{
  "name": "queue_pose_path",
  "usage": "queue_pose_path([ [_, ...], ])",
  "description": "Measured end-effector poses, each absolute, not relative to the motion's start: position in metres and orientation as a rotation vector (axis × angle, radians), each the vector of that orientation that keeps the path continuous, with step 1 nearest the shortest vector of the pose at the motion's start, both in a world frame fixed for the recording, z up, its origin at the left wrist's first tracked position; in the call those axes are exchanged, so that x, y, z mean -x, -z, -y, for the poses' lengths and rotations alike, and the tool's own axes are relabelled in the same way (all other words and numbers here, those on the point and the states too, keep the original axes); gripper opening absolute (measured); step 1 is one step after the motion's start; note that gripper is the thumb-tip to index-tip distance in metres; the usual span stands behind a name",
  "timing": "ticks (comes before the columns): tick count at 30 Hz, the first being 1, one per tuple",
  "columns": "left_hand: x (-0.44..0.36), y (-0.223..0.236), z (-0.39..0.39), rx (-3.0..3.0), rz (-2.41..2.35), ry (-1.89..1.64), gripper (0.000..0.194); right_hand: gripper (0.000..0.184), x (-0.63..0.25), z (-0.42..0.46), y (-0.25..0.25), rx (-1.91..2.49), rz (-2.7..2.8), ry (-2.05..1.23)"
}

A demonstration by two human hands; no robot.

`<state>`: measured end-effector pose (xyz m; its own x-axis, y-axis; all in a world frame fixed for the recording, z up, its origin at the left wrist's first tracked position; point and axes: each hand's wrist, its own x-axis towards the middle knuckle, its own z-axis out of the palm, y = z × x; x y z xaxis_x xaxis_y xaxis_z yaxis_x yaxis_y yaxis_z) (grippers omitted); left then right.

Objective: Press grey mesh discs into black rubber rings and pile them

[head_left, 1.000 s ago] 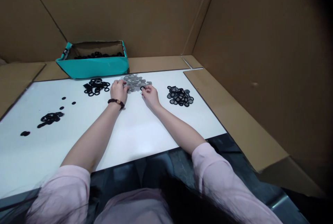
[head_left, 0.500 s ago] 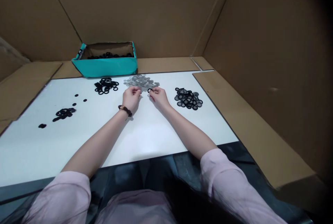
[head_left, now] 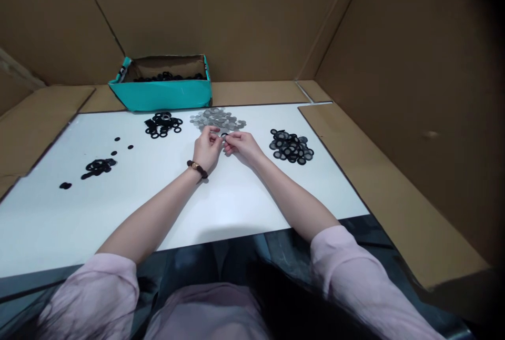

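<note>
My left hand point(head_left: 207, 146) and my right hand point(head_left: 241, 143) meet fingertip to fingertip over the white table point(head_left: 221, 198), just in front of a heap of grey mesh discs point(head_left: 218, 118). Both hands are pinched. Between the fingertips of my right hand sits a small black ring point(head_left: 224, 135). What my left hand pinches is too small to name. A dark bead bracelet point(head_left: 197, 168) circles my left wrist.
A teal box point(head_left: 162, 92) with black rings stands at the back. Black rings point(head_left: 162, 123) lie left of the discs. Rings with mesh point(head_left: 291, 147) are heaped at the right. More black pieces point(head_left: 97, 165) lie far left. Cardboard walls point(head_left: 394, 56) enclose the table.
My left hand has come away from the grey discs and moved right to meet my right hand. The view has also shifted a little.
</note>
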<state>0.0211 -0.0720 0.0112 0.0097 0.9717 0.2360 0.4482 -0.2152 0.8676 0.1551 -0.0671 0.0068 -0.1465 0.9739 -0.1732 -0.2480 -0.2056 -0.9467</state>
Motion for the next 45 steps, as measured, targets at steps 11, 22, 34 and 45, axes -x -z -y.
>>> queue_pose_path([
  [11, -0.017, -0.015, 0.070, -1.854, -1.483, -0.993, 0.016, 0.009, -0.168, 0.059, 0.011, 1.233, 1.544, -1.185],
  [22, -0.022, -0.019, 0.074, -1.841, -1.532, -0.965, 0.015, 0.010, -0.159, 0.063, 0.004, 1.281, 1.281, -1.108],
  [34, -0.021, -0.010, 0.072, -1.768, -1.464, -0.990, 0.015, 0.012, -0.159, 0.069, 0.004, 1.268, 1.315, -1.078],
  [45, -0.014, -0.021, 0.069, -2.120, -1.391, -0.881, 0.013, 0.017, -0.169, 0.070, -0.009, 1.248, 1.266, -1.404],
])
